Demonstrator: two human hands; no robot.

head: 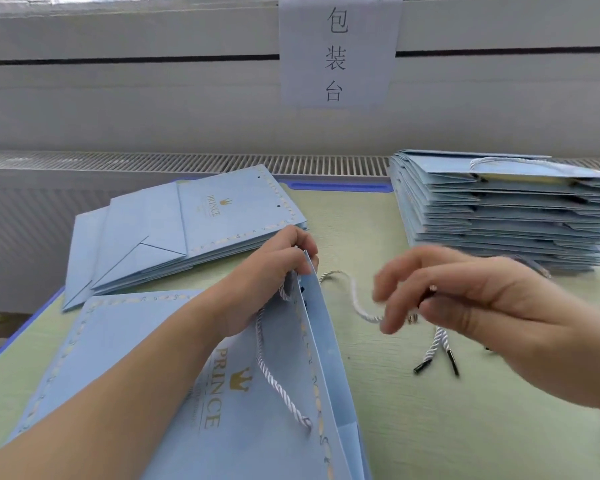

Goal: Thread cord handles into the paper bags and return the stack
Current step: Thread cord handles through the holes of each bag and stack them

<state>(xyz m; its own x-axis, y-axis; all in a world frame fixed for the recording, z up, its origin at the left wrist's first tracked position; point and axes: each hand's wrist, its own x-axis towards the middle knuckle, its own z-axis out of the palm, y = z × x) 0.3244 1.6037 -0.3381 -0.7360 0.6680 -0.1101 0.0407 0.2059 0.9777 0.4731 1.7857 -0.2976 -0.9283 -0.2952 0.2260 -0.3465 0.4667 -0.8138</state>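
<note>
Bag edge (310, 271) in left hand (274, 268)

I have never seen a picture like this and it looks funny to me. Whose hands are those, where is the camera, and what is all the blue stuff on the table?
There is no machine here, just a person working. The camera sits on the person's head and looks down, so you see their two arms from above.

The left hand pinches the top edge of a blue paper bag with "PRINCE" printed in gold. A white twisted cord handle already hangs from that bag. The right hand is a bit blurry; it seems to pinch the dark tip of another white cord above the green table.

Behind the left hand lies a small pile of flat bags with empty holes. On the right stands a tall stack of bags; the top one has a handle. More loose cords lie nearby. A paper sign hangs on the wall.
</note>
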